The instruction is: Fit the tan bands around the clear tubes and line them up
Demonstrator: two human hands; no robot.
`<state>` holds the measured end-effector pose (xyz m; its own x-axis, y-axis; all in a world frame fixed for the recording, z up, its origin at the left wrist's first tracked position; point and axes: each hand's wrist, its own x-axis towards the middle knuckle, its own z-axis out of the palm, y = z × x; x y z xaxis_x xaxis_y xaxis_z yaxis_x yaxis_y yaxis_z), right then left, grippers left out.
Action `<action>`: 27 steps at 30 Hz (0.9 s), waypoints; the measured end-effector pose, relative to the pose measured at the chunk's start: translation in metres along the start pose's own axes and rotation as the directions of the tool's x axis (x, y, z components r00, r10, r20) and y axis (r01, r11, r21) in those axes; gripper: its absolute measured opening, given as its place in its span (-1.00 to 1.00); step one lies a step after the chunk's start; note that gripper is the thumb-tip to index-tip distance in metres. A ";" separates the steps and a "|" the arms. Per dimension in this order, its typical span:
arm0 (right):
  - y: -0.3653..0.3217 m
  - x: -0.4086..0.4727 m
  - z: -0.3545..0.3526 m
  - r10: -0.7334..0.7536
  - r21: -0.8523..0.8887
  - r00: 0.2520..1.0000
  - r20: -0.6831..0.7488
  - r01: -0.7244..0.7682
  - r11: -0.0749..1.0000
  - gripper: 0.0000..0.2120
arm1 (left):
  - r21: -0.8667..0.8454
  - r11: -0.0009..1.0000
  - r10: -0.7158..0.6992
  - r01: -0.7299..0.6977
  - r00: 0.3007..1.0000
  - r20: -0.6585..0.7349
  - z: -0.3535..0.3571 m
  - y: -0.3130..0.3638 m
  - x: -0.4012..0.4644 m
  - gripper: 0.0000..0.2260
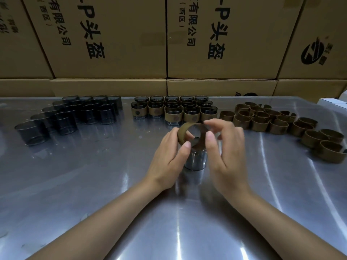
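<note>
Tan paper bands and short clear plastic tubes are what we sort across the brushed steel table [75,184], and we judge the job partly done. Largest first: the block of bare clear tubes [71,115] at far left waits untouched, the loose heap of tan bands [272,122] spreads along the far right, and between them stands the finished block of banded tubes [174,109], in neat rows (roughly fifteen, though the back ones are hard to count). Plenty remains.

Nearer us, one clear tube [196,160] stands upright on the table between our hands. Just above it we hold one tan band [193,135], tilted, its opening facing us, not yet over the rim. Our left hand [169,156] pinches its left edge with curled thumb and fingers; our right hand [227,147] pinches the right edge likewise.
</note>
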<state>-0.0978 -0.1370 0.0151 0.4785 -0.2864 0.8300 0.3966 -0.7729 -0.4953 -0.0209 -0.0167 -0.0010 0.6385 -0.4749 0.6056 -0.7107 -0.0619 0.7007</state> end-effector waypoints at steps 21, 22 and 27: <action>0.033 0.001 0.007 0.249 0.104 0.936 0.247 -0.281 0.954 -0.79 | -0.024 0.963 -0.251 0.269 0.925 0.285 0.007 -0.010 0.006 -0.34; 0.033 0.001 0.007 0.262 0.107 0.930 0.257 -0.297 0.949 -0.79 | -0.005 0.958 -0.274 0.288 0.916 0.294 0.007 -0.010 0.006 -0.29; 0.035 0.000 0.007 0.364 0.102 0.853 0.374 -0.428 0.898 -0.78 | 0.000 0.949 -0.300 0.316 0.901 0.313 0.007 -0.011 0.009 -0.21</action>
<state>-0.0779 -0.1602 -0.0044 0.8454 -0.3142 0.4320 0.2310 -0.5141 -0.8260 -0.0095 -0.0263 -0.0065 0.6961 -0.6842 0.2178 -0.4729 -0.2087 0.8560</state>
